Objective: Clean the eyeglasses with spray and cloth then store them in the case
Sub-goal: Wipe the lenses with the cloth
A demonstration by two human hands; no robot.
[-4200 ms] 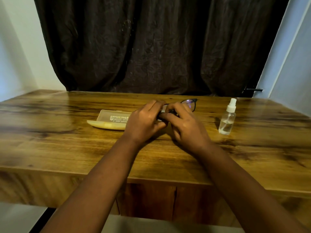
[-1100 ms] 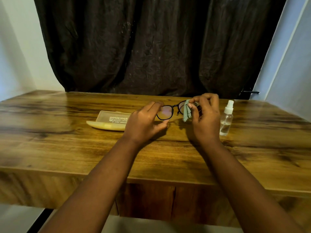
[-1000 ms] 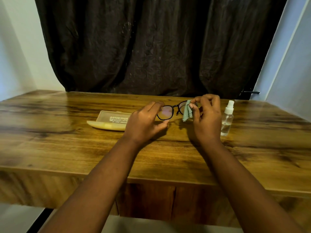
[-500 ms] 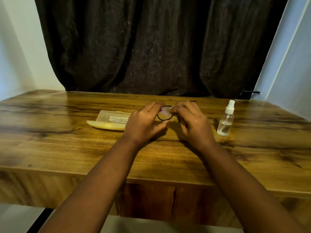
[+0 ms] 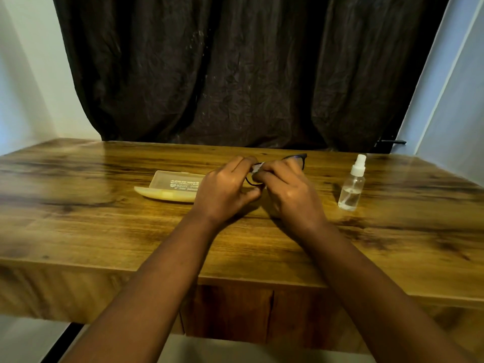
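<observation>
Black-framed eyeglasses point(image 5: 297, 159) are held just above the wooden table, mostly hidden behind my hands. My left hand point(image 5: 225, 188) grips the frame at its left end. My right hand point(image 5: 288, 192) pinches a small pale cloth point(image 5: 256, 167) against the left lens; only a sliver of cloth shows between my fingers. The right lens sticks out beyond my right hand. An open cream glasses case point(image 5: 170, 188) lies on the table just left of my left hand. A small clear spray bottle point(image 5: 352, 187) with a white nozzle stands upright to the right of my right hand.
The wooden table point(image 5: 104, 231) stretches wide to both sides, with its front edge close to me. A dark curtain point(image 5: 235, 69) hangs behind the table's far edge. Pale walls flank it left and right.
My right hand with the cloth has moved left from the right lens to the left lens, close against my left hand. The right lens shows again past my right hand.
</observation>
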